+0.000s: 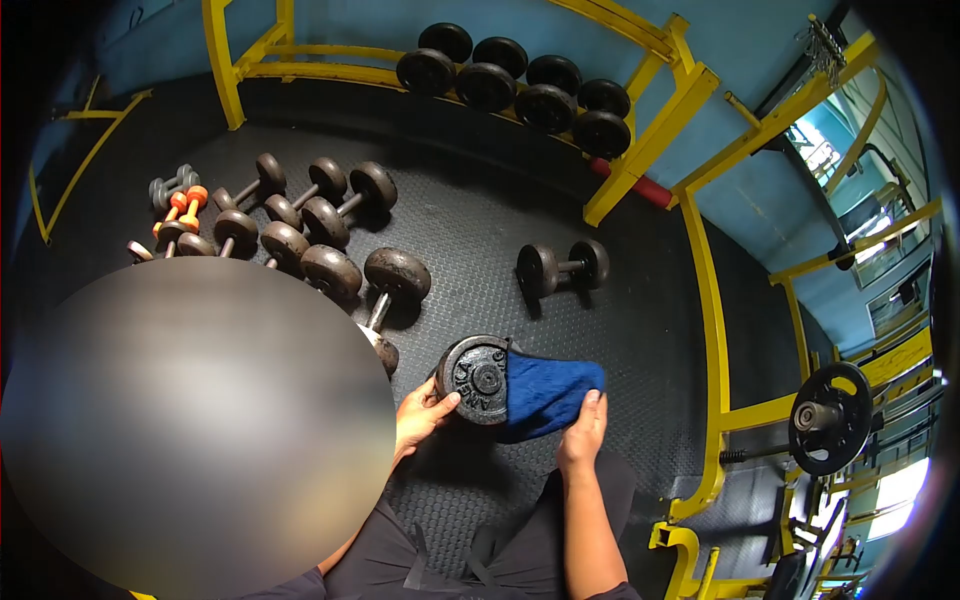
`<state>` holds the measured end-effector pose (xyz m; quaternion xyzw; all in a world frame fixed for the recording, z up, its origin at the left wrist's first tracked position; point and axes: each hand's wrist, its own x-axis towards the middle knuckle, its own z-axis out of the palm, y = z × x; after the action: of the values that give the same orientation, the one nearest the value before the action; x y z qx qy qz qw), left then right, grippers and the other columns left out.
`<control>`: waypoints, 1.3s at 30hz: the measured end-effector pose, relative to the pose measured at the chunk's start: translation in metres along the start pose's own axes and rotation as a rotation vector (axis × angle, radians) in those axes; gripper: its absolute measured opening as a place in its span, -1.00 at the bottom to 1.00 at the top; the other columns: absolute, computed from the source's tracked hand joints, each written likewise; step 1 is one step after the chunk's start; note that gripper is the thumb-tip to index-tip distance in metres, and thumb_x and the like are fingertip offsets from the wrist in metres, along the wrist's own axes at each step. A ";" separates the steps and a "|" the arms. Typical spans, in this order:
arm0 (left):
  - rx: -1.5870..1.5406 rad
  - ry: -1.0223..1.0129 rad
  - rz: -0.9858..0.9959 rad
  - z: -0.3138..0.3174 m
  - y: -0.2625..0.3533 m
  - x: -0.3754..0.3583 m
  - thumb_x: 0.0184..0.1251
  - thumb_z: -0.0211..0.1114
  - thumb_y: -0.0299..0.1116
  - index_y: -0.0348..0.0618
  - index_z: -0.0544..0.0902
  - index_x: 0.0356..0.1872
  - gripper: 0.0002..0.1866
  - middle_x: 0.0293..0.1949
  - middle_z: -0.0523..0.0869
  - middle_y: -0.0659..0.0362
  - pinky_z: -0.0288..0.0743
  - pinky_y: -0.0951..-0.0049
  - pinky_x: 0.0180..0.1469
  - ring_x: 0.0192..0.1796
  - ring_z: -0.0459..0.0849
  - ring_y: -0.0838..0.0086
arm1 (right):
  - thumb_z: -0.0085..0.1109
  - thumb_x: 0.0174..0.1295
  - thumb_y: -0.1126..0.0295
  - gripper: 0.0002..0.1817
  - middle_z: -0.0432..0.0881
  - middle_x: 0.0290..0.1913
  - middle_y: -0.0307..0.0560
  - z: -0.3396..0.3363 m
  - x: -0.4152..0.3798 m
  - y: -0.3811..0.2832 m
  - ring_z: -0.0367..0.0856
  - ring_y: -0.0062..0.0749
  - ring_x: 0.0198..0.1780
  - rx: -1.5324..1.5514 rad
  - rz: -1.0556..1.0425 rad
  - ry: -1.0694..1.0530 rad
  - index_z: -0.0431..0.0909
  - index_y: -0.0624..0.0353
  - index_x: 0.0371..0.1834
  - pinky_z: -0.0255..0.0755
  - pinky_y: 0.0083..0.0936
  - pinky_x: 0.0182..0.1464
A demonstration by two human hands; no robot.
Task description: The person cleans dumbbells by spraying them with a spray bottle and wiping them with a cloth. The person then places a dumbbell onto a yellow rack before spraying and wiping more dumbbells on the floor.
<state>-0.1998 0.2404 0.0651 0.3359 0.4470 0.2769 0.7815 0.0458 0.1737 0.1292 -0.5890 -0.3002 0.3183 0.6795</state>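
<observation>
Dumbbells [397, 273] near black weight [468, 388] and blue cloth [548, 394], yellow rack [652, 145] beyond

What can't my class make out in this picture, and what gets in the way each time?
Head view: the right side of the black weight and its remaining lettering; the blue cloth covers them.
Head view: the weight's far side, where the left hand reaches; the weight itself blocks it.
Head view: parts of the nearer dumbbells; a large blurred patch covers them.
Head view: details through the bright window; glare washes them out.
</observation>
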 end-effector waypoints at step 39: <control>0.658 0.614 0.440 0.111 -0.094 0.084 -0.07 0.53 -0.20 -0.37 0.52 0.15 -0.28 0.08 0.60 -0.23 0.46 0.11 0.28 0.18 0.58 -0.06 | 0.66 -0.25 0.08 -0.17 0.70 0.00 0.29 -0.104 0.041 0.073 0.68 0.13 0.08 -1.303 0.359 0.013 0.52 0.34 0.07 0.51 -0.18 0.17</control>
<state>-0.0522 0.2130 -0.0087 0.5538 0.6385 0.3658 0.3897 0.1469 0.1501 0.0446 -0.9211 -0.3243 0.1767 0.1236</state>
